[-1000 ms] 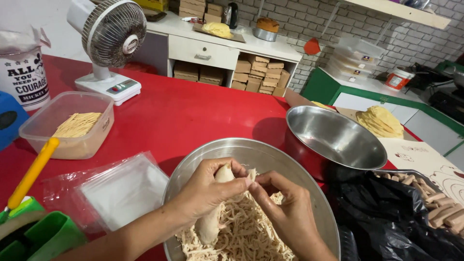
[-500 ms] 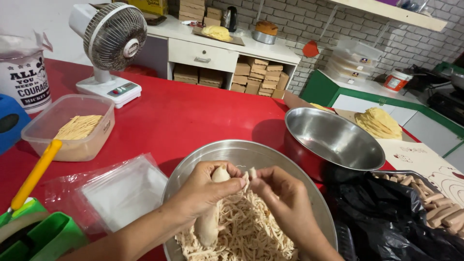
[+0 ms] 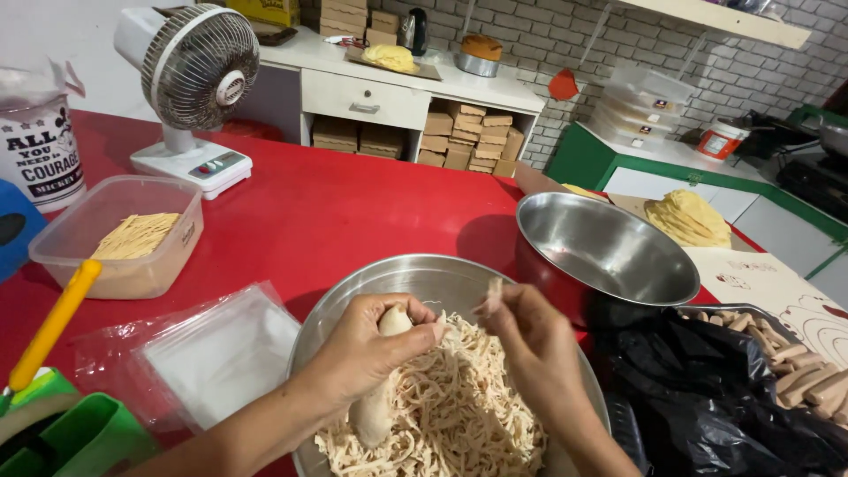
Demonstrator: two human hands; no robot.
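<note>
Steel is the material of the wide bowl [image 3: 353, 287] seen from the head camera on the red bench [image 3: 353, 208], filled with pale shredded strips [image 3: 459, 415]. A pale sausage-shaped piece [image 3: 380, 393] is held upright over the strips by the left hand [image 3: 367, 353], fingers clamped around it. A thin strip [image 3: 491, 296] is pinched by the fingers of the right hand [image 3: 530, 340]. An empty steel bowl [image 3: 609, 252] is placed just beside, and a black bag [image 3: 707, 397] near it.
</note>
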